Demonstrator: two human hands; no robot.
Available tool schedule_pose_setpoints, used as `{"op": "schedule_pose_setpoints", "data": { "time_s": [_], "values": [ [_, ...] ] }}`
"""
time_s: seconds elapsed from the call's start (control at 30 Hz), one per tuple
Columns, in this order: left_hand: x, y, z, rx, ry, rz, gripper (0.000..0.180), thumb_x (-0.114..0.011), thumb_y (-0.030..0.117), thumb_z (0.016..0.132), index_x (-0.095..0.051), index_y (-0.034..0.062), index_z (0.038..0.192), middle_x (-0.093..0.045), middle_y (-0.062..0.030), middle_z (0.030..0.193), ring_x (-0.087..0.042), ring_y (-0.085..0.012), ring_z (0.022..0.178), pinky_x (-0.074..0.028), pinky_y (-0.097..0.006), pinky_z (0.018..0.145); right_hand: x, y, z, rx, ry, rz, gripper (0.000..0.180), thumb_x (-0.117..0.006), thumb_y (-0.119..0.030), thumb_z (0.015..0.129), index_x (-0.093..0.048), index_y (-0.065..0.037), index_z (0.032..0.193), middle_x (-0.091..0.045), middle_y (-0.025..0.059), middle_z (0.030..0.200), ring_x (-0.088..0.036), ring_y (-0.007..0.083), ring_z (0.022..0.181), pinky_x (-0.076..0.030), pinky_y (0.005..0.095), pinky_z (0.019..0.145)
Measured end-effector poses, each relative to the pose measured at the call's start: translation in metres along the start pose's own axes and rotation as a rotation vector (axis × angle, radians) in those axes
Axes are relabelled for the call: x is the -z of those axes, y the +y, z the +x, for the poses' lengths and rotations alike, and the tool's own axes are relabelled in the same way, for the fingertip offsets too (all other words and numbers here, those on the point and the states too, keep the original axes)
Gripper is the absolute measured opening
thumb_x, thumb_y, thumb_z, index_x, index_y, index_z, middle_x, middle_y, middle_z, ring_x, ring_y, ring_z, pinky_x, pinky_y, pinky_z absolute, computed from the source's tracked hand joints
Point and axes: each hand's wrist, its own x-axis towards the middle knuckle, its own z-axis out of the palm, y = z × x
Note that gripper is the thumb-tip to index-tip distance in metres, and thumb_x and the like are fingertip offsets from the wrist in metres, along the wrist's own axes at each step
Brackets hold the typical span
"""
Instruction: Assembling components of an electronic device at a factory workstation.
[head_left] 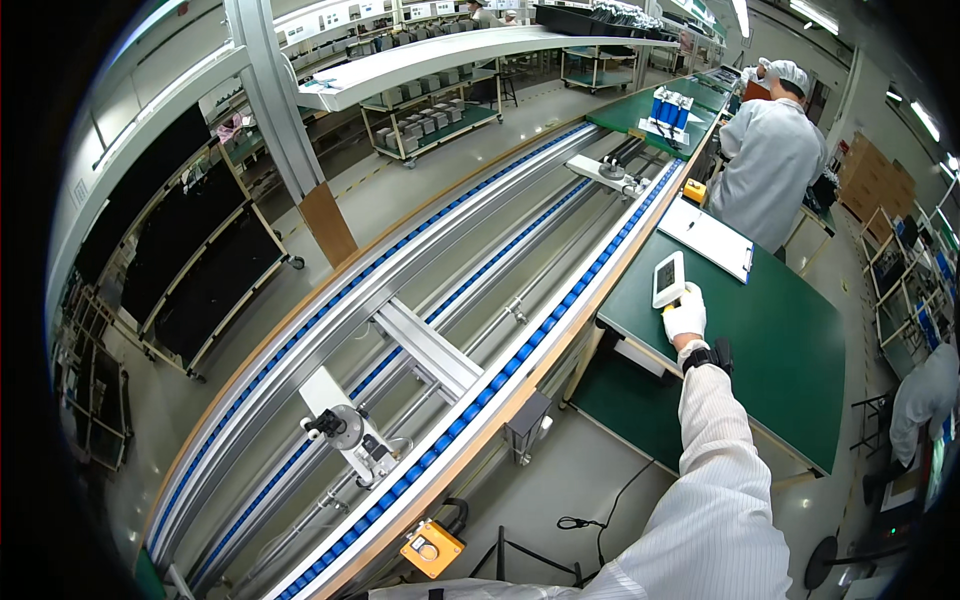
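Note:
My right hand [686, 316], in a white glove, reaches out over the green table [770, 370]. Its fingers are closed round the lower end of a small white device with a grey display [668, 279], which is tilted up toward me. Just beyond it on the table lies a clipboard [706, 240] with white paper and a pen on top. A black watch [708, 357] sits on my right wrist, below the glove. Of my left arm only a bit of pale sleeve shows along the lower edge; the left hand is out of the picture.
Left of the table runs a conveyor with blue rollers [520, 345] and metal rails. A yellow button box [432, 548] hangs at its near side. Blue cylindrical parts [671, 108] stand at the far end. A co-worker [770, 150] in a pale coat stands beyond the table.

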Motion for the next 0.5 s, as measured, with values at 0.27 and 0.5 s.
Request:
{"op": "schedule_pose_setpoints", "data": {
  "time_s": [0.27,0.5],
  "values": [
    [-0.01,0.002,0.005,-0.06,-0.015,-0.063,0.043,-0.058,0.038,0.112,-0.076,0.0004,0.102,-0.077,-0.0159,0.105,-0.076,-0.0327,0.091,-0.062,-0.041,0.081,0.037,0.071,0.016,-0.294,0.046,-0.063,0.033,-0.074,-0.009,0.088,-0.077,-0.01,0.121,-0.078,0.0189,0.117,-0.075,0.0379,0.109,-0.058,0.0435,0.096],
    [-0.011,0.002,0.005,-0.062,-0.021,-0.057,0.043,-0.058,0.038,0.112,-0.076,0.0007,0.101,-0.077,-0.0162,0.107,-0.076,-0.0333,0.092,-0.062,-0.042,0.082,0.045,0.053,0.02,-0.337,0.019,-0.128,0.034,-0.074,-0.012,0.088,-0.08,-0.014,0.122,-0.079,0.0187,0.117,-0.076,0.0378,0.108,-0.058,0.0443,0.096]
  ]
}}
